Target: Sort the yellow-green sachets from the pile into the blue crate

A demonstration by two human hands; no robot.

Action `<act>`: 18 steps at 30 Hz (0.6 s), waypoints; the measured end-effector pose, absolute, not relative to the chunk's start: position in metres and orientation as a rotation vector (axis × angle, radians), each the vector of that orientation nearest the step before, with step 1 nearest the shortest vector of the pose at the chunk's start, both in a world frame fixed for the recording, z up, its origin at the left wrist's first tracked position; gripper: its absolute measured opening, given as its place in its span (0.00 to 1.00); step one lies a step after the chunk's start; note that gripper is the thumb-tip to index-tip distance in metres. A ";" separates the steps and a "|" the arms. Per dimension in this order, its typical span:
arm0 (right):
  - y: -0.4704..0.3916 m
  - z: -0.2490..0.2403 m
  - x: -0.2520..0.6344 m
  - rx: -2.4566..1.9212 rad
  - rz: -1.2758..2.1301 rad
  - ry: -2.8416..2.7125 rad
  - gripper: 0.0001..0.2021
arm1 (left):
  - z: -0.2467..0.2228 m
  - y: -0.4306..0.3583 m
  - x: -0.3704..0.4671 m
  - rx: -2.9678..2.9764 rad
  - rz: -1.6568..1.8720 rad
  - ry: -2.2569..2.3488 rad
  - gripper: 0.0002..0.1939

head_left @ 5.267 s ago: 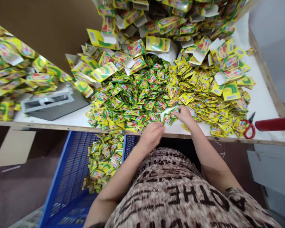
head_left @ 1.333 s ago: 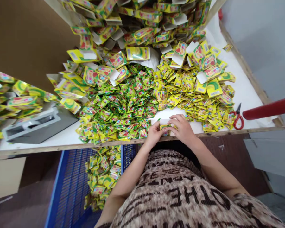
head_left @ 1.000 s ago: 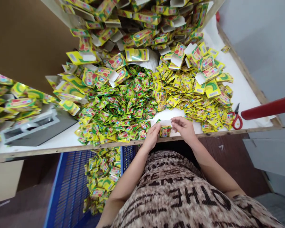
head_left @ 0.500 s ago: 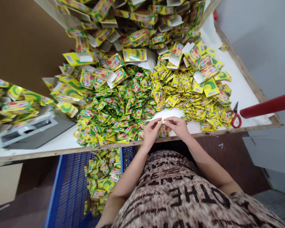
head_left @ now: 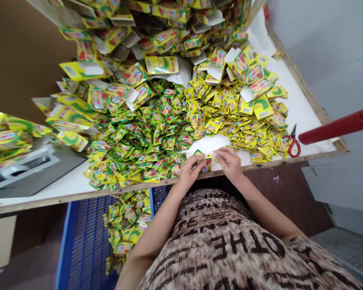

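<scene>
Close to the table's front edge, my left hand (head_left: pixel 190 172) is closed, with thumb and fingers on a small printed carton (head_left: pixel 206 164) in yellow, green and red. My right hand (head_left: pixel 230 164) is just right of the carton, apart from it. Its fingers are curled together and slightly blurred; whether something small is between them I cannot make out. Left of my hands spreads a heap of green sachets (head_left: pixel 154 133). Yellow sachets (head_left: pixel 248 137) are heaped to the right. White table surface (head_left: pixel 210 144) shows just beyond my hands.
Open-ended cartons (head_left: pixel 161 65) are piled at the back. Red-handled scissors (head_left: pixel 294 147) lie at the right beside a red pole (head_left: pixel 335 128). A grey tape-dispenser-like holder (head_left: pixel 24 167) stands at the left. Below the table is a blue crate (head_left: pixel 78 237) with filled-looking cartons (head_left: pixel 128 217).
My hands have moved apart: the right has come away from the carton to the right, while the left stays on it. The view has shifted slightly.
</scene>
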State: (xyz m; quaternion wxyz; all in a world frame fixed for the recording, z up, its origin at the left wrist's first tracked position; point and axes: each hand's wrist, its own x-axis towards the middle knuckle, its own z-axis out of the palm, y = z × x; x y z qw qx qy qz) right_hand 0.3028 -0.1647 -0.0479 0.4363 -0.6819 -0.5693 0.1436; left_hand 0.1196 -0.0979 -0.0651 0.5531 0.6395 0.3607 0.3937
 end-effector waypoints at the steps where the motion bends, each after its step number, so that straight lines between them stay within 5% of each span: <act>1: -0.165 -0.049 0.314 -1.826 0.264 -1.347 0.13 | -0.065 -0.097 0.119 1.473 0.942 0.885 0.14; 5: -0.164 -0.057 0.358 -2.136 0.142 -1.301 0.13 | -0.051 -0.090 0.089 1.130 0.970 0.941 0.20; 11: -0.161 -0.057 0.387 -1.851 0.423 -0.914 0.11 | -0.033 -0.101 -0.046 1.160 0.258 1.071 0.17; 18: -0.142 -0.043 0.335 -1.548 1.167 -0.776 0.17 | -0.103 -0.158 -0.170 1.136 -0.058 1.919 0.16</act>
